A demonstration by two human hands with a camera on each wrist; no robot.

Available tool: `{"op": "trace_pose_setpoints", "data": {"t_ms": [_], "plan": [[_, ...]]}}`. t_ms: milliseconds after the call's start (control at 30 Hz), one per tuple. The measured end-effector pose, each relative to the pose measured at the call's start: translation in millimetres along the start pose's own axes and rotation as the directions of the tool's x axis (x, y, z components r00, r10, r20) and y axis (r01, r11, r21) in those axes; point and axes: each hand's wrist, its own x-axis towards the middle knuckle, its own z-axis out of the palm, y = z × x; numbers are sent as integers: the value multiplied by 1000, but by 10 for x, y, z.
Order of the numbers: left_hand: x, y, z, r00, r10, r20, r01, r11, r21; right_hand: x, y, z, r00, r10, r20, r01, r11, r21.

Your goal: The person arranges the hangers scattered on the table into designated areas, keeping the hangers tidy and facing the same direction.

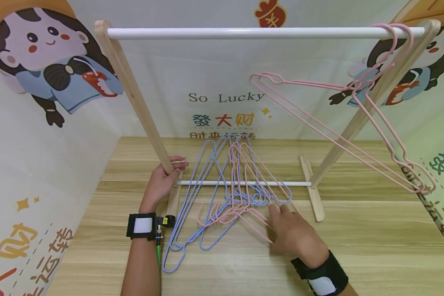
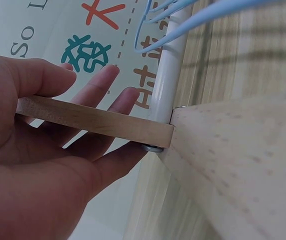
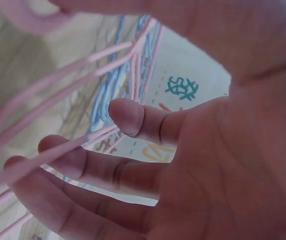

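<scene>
My left hand (image 1: 160, 183) grips the lower part of the wooden left post (image 1: 137, 96) of a clothes rack. The left wrist view has the thumb on the near side of the post and the fingers behind it. Over the tabletop, my right hand (image 1: 294, 230) reaches to the right side of a heap of pink hangers (image 1: 240, 209) and blue hangers (image 1: 184, 246). In the right wrist view its fingers (image 3: 128, 117) are loosely extended, and a pink hanger wire (image 3: 48, 162) crosses before the fingertips. No pinch on the wire shows there.
Two pink hangers (image 1: 359, 85) hang near the right end of the rack's white top bar (image 1: 244, 33). A white lower bar (image 1: 299, 183) runs behind the heap between the wooden feet (image 1: 315, 201). Printed cloth walls surround the wood-grain table (image 1: 222, 275).
</scene>
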Motion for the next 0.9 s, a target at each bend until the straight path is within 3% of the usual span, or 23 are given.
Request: {"op": "trace_pose_setpoints", "data": {"t_ms": [167,633,767,900], "plan": [[5,-8,4,1000,2,-1,-2,1000,-3,-20,65,-97,1000,6,-15,-5,1000,13],[14,-18,4,1000,-7,6,7,1000,-22,-105,379,-406,986,136,-98,-131,990,51],[13,-13,6,1000,-11,6,11,1000,-23,-163,481,-489,973,138,-184,-130,990,56],[11,-12,8,1000,-7,4,7,1000,-17,-212,564,-546,938,97,-332,-94,995,27]]}}
